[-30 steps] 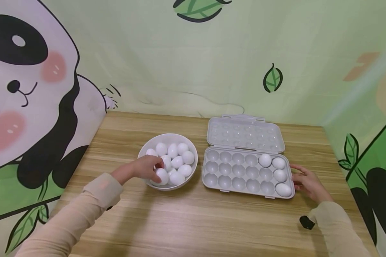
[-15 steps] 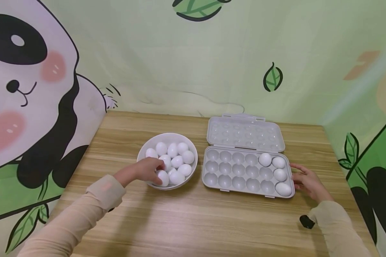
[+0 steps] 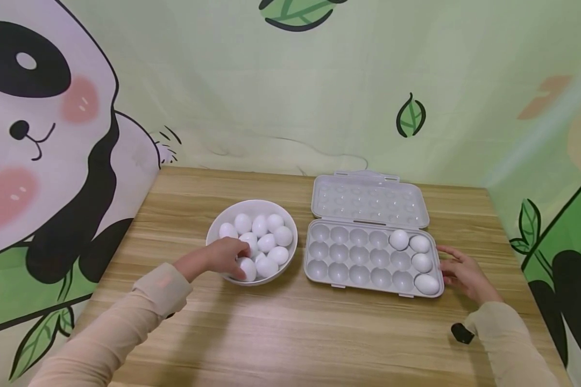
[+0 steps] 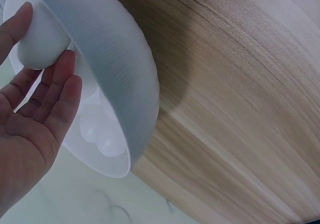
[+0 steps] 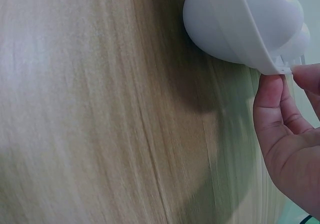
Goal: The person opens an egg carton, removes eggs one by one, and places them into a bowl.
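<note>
My left hand reaches into the white bowl, thumb and fingers around a white egg at its near left side. In the left wrist view the thumb presses one side of this egg and the fingertips the other, just inside the bowl's rim. A pale plastic egg tray lies to the right with its lid open. At its right end my right hand pinches the rim, thumb above and fingers below, as the right wrist view shows.
Several more white eggs fill the bowl. Several eggs sit in cups at the tray's right end; the cups to their left hold none. The tray's lid lies back toward the wall on the wooden table. A printed cloth hangs behind.
The left hand has shifted slightly to the right within the bowl, and the egg in its grasp has moved with it. The right hand and the egg tray have stayed put.
</note>
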{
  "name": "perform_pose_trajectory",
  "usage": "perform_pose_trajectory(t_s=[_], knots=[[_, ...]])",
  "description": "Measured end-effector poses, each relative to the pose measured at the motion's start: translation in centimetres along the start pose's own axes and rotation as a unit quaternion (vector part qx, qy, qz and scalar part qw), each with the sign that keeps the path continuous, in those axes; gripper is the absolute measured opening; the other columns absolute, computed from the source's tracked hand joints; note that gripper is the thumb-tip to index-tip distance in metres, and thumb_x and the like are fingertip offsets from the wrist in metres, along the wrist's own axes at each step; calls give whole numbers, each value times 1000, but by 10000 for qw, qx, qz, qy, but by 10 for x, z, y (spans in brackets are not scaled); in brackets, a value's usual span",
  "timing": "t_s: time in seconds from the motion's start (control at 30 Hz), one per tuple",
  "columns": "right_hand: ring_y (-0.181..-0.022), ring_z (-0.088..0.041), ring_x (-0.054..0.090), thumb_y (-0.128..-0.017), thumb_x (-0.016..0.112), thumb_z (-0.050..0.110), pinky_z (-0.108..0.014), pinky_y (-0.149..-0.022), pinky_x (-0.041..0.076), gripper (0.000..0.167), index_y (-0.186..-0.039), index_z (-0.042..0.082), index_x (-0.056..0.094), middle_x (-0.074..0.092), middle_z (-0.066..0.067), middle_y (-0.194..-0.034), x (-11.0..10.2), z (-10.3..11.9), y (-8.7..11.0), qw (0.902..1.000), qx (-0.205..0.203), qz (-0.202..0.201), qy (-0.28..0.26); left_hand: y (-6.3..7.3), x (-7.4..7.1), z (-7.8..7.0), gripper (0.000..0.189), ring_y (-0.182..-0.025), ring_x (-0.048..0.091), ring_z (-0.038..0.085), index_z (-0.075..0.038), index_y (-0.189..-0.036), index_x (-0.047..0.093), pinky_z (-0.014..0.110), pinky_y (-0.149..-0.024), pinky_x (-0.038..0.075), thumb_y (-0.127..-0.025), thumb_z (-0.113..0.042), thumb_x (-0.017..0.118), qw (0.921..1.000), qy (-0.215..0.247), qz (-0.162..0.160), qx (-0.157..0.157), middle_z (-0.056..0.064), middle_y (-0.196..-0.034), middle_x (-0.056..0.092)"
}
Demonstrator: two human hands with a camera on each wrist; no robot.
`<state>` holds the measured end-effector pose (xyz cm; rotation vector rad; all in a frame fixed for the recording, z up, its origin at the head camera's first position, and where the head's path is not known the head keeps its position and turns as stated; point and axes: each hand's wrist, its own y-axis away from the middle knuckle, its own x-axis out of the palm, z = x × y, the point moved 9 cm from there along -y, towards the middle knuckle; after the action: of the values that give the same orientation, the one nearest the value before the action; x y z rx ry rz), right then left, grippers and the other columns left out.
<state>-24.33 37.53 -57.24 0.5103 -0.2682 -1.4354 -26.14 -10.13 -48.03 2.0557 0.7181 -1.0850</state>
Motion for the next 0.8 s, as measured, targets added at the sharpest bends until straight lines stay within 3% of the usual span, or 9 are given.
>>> perform_pose_trajectory(t_s=[0.8], knots=[[-72,-4,56,-86,52,10,-23,-63,47,38,-118,31,45,59,15,-79,2,1,0,9997,-98,76,-193,-4,3,-7,30,-61,41,11,-9,-82,62,23,-58,35,-61,-24,76,9977,-542,-383,-132,-4,-66,52]])
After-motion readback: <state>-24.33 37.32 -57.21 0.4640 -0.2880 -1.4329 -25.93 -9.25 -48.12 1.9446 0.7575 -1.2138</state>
